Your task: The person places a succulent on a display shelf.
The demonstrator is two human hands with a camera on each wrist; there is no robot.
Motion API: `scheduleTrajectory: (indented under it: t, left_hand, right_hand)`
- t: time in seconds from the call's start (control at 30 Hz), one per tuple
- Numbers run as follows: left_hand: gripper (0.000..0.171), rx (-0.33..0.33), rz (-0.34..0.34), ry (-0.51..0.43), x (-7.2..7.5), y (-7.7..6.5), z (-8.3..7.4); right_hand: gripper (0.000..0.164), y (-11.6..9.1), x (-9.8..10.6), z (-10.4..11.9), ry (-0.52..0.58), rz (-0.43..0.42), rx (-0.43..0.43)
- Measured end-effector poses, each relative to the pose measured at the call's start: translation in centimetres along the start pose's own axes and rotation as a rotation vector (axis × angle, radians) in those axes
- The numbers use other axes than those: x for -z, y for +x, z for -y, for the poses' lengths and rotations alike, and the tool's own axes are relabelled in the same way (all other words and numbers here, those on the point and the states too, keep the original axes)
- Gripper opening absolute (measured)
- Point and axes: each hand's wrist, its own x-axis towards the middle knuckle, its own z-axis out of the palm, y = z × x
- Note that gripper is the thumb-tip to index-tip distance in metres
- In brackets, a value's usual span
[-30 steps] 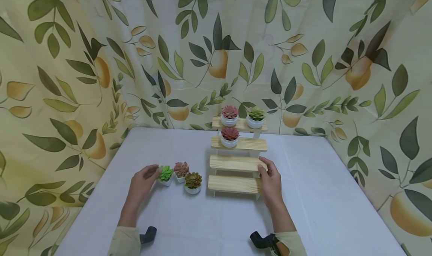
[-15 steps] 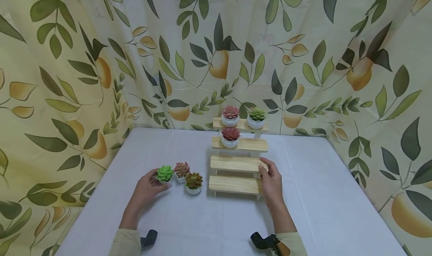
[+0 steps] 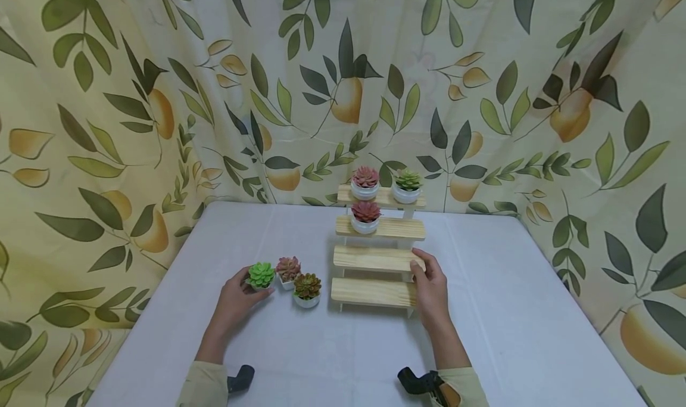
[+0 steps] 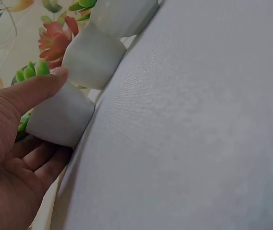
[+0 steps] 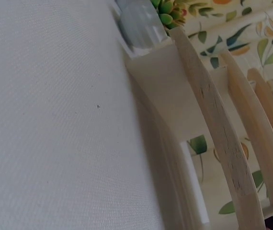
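Observation:
My left hand (image 3: 233,301) holds a small bright green succulent (image 3: 261,274) in a white pot, left of the stand. In the left wrist view the thumb and fingers lie on opposite sides of its pot (image 4: 62,116), whose base is right at the tablecloth. Beside it are a dusty pink succulent (image 3: 288,268) and a brownish green succulent (image 3: 308,287), both in white pots. My right hand (image 3: 432,289) grips the right end of a tiered wooden stand (image 3: 373,294), thumb over a lower step. The right wrist view shows the stand's steps (image 5: 222,134) edge-on, the hand out of sight.
The stand's top tier bears a pink succulent (image 3: 365,178) and a green succulent (image 3: 407,180); a red succulent (image 3: 365,212) sits one step lower. A white cloth covers the table (image 3: 321,359). Behind it hangs a leaf-patterned curtain (image 3: 343,97).
My left hand has moved from beside the bright green succulent to a grip round its pot, thumb now on the near side. The right hand stays on the stand.

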Motion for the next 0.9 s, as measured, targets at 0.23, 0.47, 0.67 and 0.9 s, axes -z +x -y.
scheduleTrajectory:
  t: [0.23,0.47,0.67,0.9]
  left_hand:
    - [0.077,0.035,-0.032,0.038,0.4,-0.3,-0.6]
    - [0.076,0.019,-0.104,-0.040,1.6,-0.6,-1.8]
    - [0.077,-0.025,-0.112,-0.062,1.8,-0.7,-3.2]
    - [0.077,-0.050,-0.109,-0.053,1.6,-0.7,-4.5]
  right_hand:
    - [0.042,0.1,0.1,-0.2,-0.002,0.000,0.009]
    - [0.041,-0.1,0.1,-0.1,-0.015,0.004,0.010]
    - [0.039,-0.1,0.1,0.2,-0.001,0.008,0.005]
    - [0.040,-0.2,0.1,0.4,0.012,0.026,0.003]
